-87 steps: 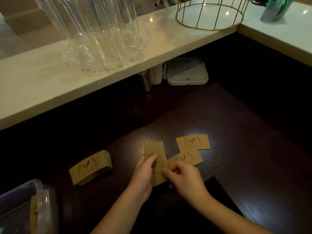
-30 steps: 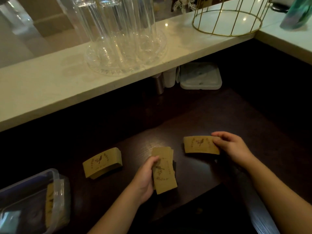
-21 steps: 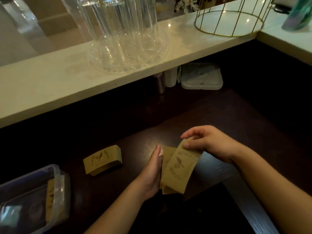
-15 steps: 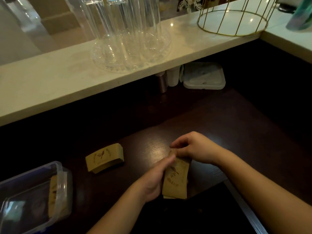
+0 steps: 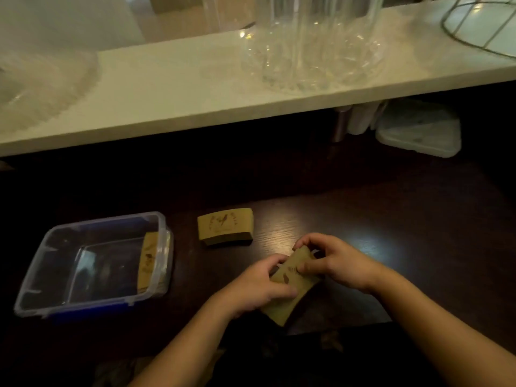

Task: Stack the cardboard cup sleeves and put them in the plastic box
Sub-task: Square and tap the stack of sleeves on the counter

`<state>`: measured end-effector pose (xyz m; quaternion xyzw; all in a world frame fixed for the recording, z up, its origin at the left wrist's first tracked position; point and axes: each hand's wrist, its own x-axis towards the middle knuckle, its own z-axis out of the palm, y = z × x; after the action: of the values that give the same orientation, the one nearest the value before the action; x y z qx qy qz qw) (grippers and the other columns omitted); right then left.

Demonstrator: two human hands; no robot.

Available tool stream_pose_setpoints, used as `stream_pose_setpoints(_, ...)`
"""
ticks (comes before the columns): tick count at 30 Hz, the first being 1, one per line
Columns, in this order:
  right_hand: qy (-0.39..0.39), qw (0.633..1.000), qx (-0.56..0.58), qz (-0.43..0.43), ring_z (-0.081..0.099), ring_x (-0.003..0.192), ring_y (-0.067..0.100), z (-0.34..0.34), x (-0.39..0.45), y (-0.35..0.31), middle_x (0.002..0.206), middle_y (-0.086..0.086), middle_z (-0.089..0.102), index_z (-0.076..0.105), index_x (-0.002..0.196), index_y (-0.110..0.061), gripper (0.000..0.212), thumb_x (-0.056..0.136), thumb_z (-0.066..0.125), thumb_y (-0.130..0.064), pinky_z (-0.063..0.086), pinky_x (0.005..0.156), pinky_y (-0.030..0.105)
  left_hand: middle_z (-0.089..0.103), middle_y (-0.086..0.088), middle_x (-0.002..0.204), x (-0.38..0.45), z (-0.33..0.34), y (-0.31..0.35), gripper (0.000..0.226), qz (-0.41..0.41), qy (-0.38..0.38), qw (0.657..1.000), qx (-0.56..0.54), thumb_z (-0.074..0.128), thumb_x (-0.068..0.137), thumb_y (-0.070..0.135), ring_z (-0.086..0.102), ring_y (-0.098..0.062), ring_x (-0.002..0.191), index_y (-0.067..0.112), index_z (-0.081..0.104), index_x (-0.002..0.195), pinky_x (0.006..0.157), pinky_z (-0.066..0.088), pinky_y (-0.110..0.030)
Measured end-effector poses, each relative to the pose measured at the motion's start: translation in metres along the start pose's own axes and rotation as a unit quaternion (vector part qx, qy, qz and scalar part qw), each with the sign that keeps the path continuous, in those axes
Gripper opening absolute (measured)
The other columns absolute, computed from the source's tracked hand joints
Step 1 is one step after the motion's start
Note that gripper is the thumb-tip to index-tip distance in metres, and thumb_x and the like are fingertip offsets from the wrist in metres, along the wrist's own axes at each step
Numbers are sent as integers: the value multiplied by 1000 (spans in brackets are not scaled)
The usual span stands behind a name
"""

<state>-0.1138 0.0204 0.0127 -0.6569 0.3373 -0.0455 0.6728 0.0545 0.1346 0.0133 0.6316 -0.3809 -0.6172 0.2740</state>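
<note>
Both hands hold one small stack of brown cardboard sleeves (image 5: pixel 290 283) low over the dark wooden table. My left hand (image 5: pixel 257 289) grips its near left side and my right hand (image 5: pixel 335 261) pinches its far right end. A second stack of sleeves (image 5: pixel 225 226) lies flat on the table, just beyond and left of my hands. The clear plastic box (image 5: pixel 42 275) with blue trim sits open at the left. Inside it a bundle of sleeves (image 5: pixel 149 261) stands on edge against the right wall.
A white counter shelf (image 5: pixel 195 90) overhangs the back of the table and carries a cut-glass tray with tall glasses (image 5: pixel 310 51) and a gold wire basket (image 5: pixel 480 26). Under it at the right are a white lid (image 5: pixel 418 135) and small canisters (image 5: pixel 351 121).
My right hand picked the last loose sleeve off the table and laid it on the stack in my left hand. Both hands now hold that stack. The view has swung left, showing more of the box.
</note>
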Motion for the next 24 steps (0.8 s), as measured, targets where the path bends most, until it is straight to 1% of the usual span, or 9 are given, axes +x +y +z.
stream_pose_setpoints(4, 45, 997, -23, -52, 60, 83, 5, 28, 20, 0, 100, -5, 59, 61, 97, -42, 36, 79, 73, -13, 53, 69, 22, 64, 5, 110, -22, -37, -24, 45, 31, 101, 993, 50, 75, 73, 21, 64, -6, 95, 43, 57, 107, 81, 56, -27)
stream_pose_setpoints(6, 56, 994, -51, -74, 58, 93, 5, 43, 29, -5, 111, -8, 56, 58, 104, -53, 44, 82, 71, -17, 51, 75, 20, 64, 7, 109, -32, -50, -35, 45, 51, 162, 985, 35, 76, 74, 20, 64, -5, 93, 51, 55, 99, 80, 56, -27)
stream_pose_setpoints(8, 74, 992, -51, -93, 57, 101, 6, 57, 40, -9, 115, -11, 56, 58, 105, -55, 45, 84, 69, -17, 53, 80, 23, 63, 6, 110, -37, -56, -45, 49, 63, 232, 971, -2, 76, 75, 17, 63, -7, 95, 53, 53, 100, 78, 56, -28)
stream_pose_setpoints(10, 104, 989, -43, -94, 59, 101, 11, 71, 51, -16, 111, -12, 58, 59, 106, -49, 39, 85, 68, -17, 55, 80, 27, 60, 7, 112, -38, -60, -50, 54, 73, 315, 944, -64, 76, 76, 15, 62, -7, 98, 45, 50, 111, 79, 56, -29)
stream_pose_setpoints(12, 150, 984, -50, -84, 60, 101, 14, 81, 65, -25, 109, -7, 61, 60, 115, -35, 36, 85, 68, -18, 54, 80, 25, 59, 10, 110, -33, -65, -50, 59, 85, 391, 904, -150, 76, 76, 11, 64, -2, 94, 35, 46, 121, 74, 57, -23)
stream_pose_setpoints(14, 204, 974, -73, -72, 57, 102, 11, 90, 80, -32, 111, -4, 60, 58, 125, -22, 42, 85, 69, -19, 48, 77, 12, 60, 12, 105, -23, -71, -44, 59, 94, 442, 868, -207, 73, 78, 8, 64, 7, 87, 33, 43, 122, 63, 54, -13)
stream_pose_setpoints(16, 248, 962, -100, -58, 55, 100, 9, 95, 93, -39, 111, -1, 60, 57, 128, -16, 46, 84, 69, -21, 44, 72, 6, 59, 12, 107, -12, -78, -38, 60, 89, 472, 846, -231, 71, 80, 10, 63, 1, 89, 30, 42, 128, 64, 53, -16)
stream_pose_setpoints(20, 274, 954, -115, -37, 61, 107, 21, 101, 115, -49, 122, 9, 62, 52, 133, -13, 51, 86, 66, -27, 54, 87, 36, 58, 8, 114, 6, -93, -31, 60, 81, 491, 838, -225, 66, 84, 10, 58, 0, 89, 25, 38, 135, 60, 48, -12)
stream_pose_setpoints(24, 295, 940, -173, -5, 58, 112, 27, 106, 130, -50, 125, 12, 61, 51, 134, -12, 52, 87, 63, -30, 51, 91, 39, 58, -6, 126, 20, -102, -32, 62, 44, 504, 843, -185, 64, 86, 8, 59, -18, 106, 21, 34, 139, 69, 47, -19)
